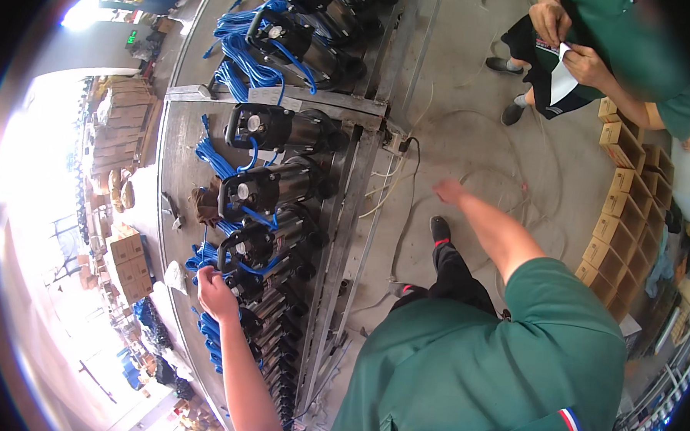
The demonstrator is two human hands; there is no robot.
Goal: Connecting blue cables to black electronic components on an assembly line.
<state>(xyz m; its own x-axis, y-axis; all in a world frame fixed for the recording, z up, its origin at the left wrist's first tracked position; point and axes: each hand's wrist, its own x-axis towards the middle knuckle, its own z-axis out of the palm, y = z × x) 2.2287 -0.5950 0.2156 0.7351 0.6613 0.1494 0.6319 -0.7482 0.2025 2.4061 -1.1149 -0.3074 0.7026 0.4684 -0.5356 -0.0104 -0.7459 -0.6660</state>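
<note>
My left hand (217, 295) reaches over the row of pumps at the left. Its fingertips are beside the black handle of a dark cylindrical pump (250, 246) and a blue cable coil (203, 257). Its fingers point down and away, so their grip and any contact are unclear. My right hand (448, 191) is stretched forward over the floor, away from the pumps; its fingers are small and blurred. Farther along the row lie another pump (273, 185) and a pump (287, 130), each with a black handle and blue cable.
The pumps rest on a metal-framed bench (180, 143). A brown cloth-like bundle (204, 205) lies beside them. Cables cross the concrete floor (472, 136). Stacked cardboard boxes (619, 204) stand at the right. At the upper right, another person's hands (586, 66) hold a white sheet (564, 82).
</note>
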